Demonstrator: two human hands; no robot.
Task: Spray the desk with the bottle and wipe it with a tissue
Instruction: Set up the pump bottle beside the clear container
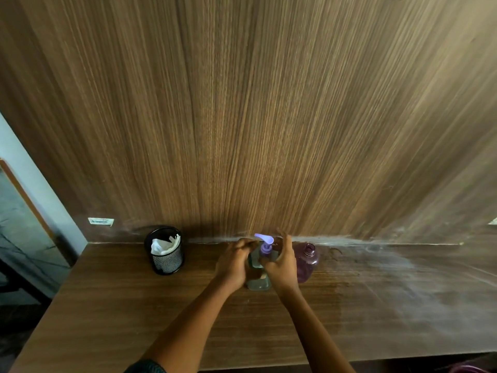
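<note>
A clear pump bottle (258, 283) with a purple pump head (265, 241) stands upright on the wooden desk (134, 313), close to the back wall. My left hand (233, 263) wraps its left side. My right hand (281, 261) grips its right side near the neck, fingers partly spread. Between my hands most of the bottle's body is hidden. White tissue (164, 244) sticks out of a black mesh cup (165, 254) to the left of the bottle.
An uncapped purple translucent bottle (306, 262) stands just right of my right hand. A wood-panel wall (242, 117) rises behind the desk. The right part of the desk looks pale and smeared (403, 278). The desk's left edge drops to the floor.
</note>
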